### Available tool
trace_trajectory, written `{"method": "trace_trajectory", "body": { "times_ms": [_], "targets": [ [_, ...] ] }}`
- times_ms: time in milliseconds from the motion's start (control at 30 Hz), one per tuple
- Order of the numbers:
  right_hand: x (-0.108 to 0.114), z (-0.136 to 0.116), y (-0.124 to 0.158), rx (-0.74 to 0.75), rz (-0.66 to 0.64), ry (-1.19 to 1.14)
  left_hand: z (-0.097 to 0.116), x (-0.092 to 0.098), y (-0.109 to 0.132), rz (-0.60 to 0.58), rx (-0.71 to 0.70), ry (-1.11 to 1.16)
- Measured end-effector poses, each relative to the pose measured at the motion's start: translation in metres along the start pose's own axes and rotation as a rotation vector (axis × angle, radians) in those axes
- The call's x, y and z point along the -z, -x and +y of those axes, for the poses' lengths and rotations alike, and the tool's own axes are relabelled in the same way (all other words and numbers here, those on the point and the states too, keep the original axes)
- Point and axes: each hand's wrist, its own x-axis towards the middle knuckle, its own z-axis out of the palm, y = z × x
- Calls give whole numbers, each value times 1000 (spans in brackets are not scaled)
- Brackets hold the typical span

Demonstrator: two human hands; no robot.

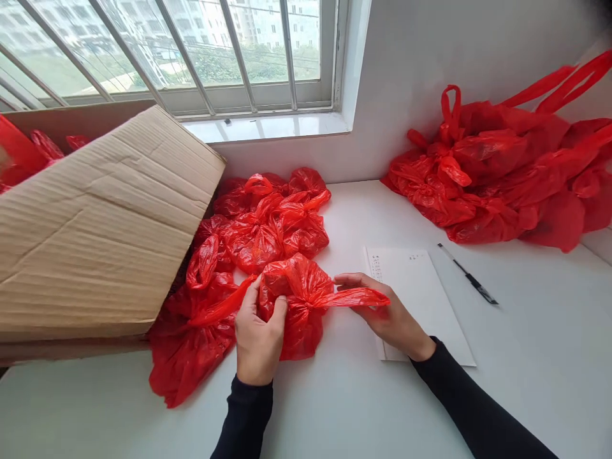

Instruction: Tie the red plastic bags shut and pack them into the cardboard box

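From my remote station, through the head camera, I view two bare hands in black sleeves above a smooth white tabletop (335, 414). The left hand (261, 335) grasps a knotted, rounded bag of thin, glossy red plastic (299, 280) by its left side, thumb across the front and the other fingers partly hidden behind it. The bag is at the centre of my view, between the two hands, its gathered knot facing me and a flattened red handle extending from it toward the right. The right hand (394, 322) is at that handle, fingers extended and slightly curved; the handle crosses in front of them, and I cannot tell whether they pinch it or merely touch it. Just beyond the bag lies a cluster of tied, crinkled red plastic bags (270, 223); left of the left hand, a larger dark-red bag (191, 357) lies beside a tilted, ribbed brown cardboard carton (109, 229), inside which more red plastic shows. Partly beneath the right forearm I find a white rectangular notebook (430, 306) with small marks near its far edge, and, to its right, a slim black-and-clear pen (468, 274). A broad heap of red bags (507, 172) rests against the wall at far right; a barred window (239, 57) stands behind the carton.
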Motion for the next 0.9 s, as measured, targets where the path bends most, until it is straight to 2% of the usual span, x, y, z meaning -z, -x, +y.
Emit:
{"method": "trace_trajectory", "body": {
  "times_ms": [67,133,200,300,333,400,500,633,800,900],
  "targets": [
    [-1,4,-1,-39,53,15,6,11,13,105,-119,-232],
    [-1,6,-2,-76,103,20,13,13,28,154,-277,-397],
    [-3,6,-2,-96,127,30,15,7,40,85,-430,-521],
    [-4,5,-2,-80,123,43,5,-8,46,-162,-574,-752],
    [-4,5,-2,-69,121,49,0,-11,44,-224,-584,-829],
    [-5,5,-2,-58,125,67,-10,-14,38,-271,-556,-945],
    [-6,5,-2,-65,136,83,-20,-10,27,-214,-475,-1033],
    [-6,4,-3,-63,136,74,-18,-1,23,-117,-421,-1085],
    [-5,3,-5,-44,125,66,-9,1,21,-136,-570,-1095],
    [-4,3,-5,-21,110,75,-9,5,16,-195,-564,-1128]
  ]
}}
